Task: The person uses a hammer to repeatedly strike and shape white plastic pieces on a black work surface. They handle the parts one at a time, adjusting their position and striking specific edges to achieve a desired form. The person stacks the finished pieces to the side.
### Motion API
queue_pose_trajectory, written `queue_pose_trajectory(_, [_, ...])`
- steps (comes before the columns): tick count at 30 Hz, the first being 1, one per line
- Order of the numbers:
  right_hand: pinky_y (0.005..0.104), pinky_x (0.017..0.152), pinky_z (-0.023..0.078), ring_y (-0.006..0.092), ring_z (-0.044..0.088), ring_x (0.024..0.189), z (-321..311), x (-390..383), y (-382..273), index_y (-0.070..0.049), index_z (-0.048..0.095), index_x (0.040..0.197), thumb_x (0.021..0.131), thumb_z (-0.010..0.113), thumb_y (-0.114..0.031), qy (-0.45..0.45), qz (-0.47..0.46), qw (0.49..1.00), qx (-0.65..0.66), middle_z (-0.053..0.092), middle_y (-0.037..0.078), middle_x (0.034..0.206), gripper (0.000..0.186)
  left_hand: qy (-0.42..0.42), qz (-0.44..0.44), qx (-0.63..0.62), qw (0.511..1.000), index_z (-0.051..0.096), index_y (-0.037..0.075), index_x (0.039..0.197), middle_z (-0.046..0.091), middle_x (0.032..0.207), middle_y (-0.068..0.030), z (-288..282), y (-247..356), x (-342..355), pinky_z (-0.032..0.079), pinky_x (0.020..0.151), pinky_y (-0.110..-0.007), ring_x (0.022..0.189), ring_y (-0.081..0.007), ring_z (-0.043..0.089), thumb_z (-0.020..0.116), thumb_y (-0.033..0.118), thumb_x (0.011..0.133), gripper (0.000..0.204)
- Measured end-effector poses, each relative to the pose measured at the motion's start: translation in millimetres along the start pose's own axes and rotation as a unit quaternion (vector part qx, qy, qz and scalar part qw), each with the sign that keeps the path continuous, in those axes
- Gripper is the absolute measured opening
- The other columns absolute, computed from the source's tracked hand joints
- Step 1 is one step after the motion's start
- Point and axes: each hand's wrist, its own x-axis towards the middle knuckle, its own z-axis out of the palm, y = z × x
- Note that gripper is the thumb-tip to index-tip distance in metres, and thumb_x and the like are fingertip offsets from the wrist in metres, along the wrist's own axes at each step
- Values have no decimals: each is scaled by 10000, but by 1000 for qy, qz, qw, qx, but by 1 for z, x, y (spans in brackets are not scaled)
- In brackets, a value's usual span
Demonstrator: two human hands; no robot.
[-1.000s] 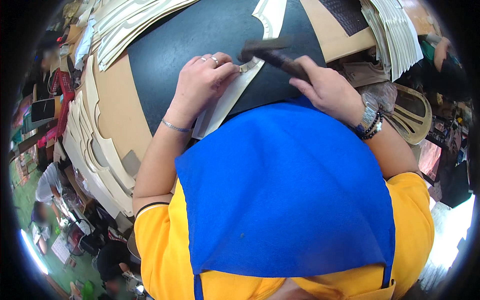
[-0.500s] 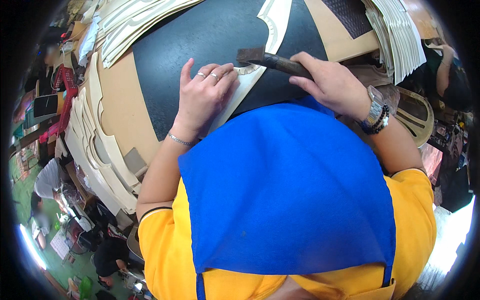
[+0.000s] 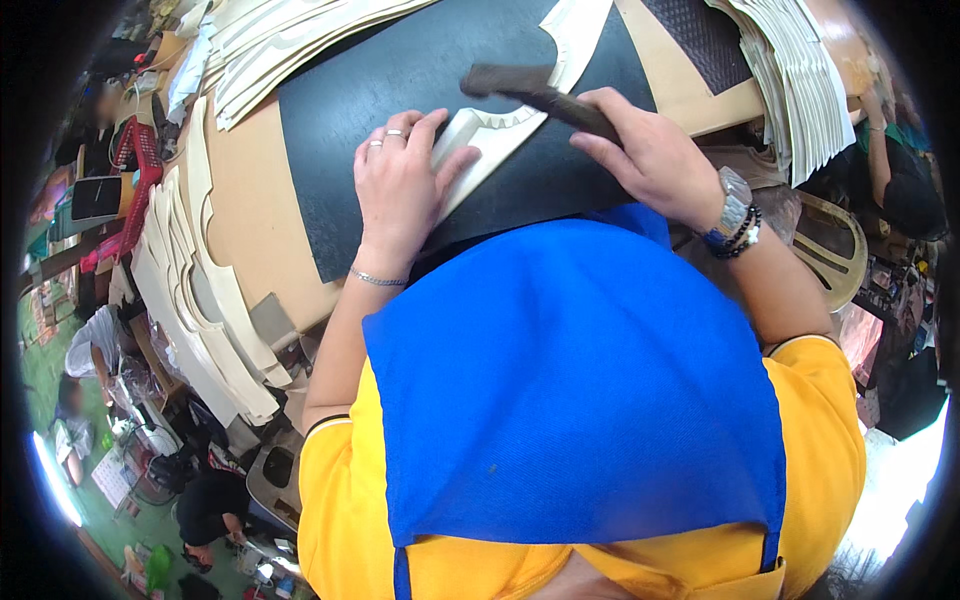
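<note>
my left hand presses flat, fingers together, on the long cream curved cut piece running up-right toward the dark-handled hammer that my right hand grips, its head seemingly just above the piece.

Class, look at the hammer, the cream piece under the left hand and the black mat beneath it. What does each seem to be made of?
Hammer: dark, dull head and handle, likely metal on wood; too blurred to be sure.
Cream piece: thin, flat, matte cut-out, probably leather or board.
Black mat: smooth, faintly shiny sheet, perhaps rubber or plastic.
</note>
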Motion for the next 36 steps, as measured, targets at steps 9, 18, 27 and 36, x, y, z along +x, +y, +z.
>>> queue_pose_trajectory(9, [531,666,498,456,650,788,5,-11,14,-25,452,1089,1025,541,-338,-93,112,989,-30,642,265,805,331,-32,-88,-243,966,737,51,1044,697,987,-102,6,1,15,554,776,-376,867,-289,684,781,227,847,268])
queue_pose_trajectory(18, [517,694,513,441,661,808,18,7,5,-72,513,1185,1009,569,-352,-3,40,999,33,668,225,836,335,-44,25,-66,997,714,36,1111,679,1019,-136,2,10,11,551,827,-400,919,-296,681,679,81,895,223])
queue_pose_trajectory(27, [513,684,518,432,663,814,18,10,5,-61,518,1168,1008,568,-362,-35,45,998,-11,672,231,864,344,-117,-88,-201,969,703,25,1143,656,1043,-139,-20,-7,-8,540,844,-370,927,-308,670,651,50,908,242])
queue_pose_trajectory(36, [502,735,530,414,670,858,19,14,-12,-63,534,1167,1004,562,-380,-54,-12,998,-22,684,208,943,358,-103,-61,-198,973,721,32,1119,649,1002,-114,-38,-13,-27,529,802,-335,890,-255,655,665,43,901,225])
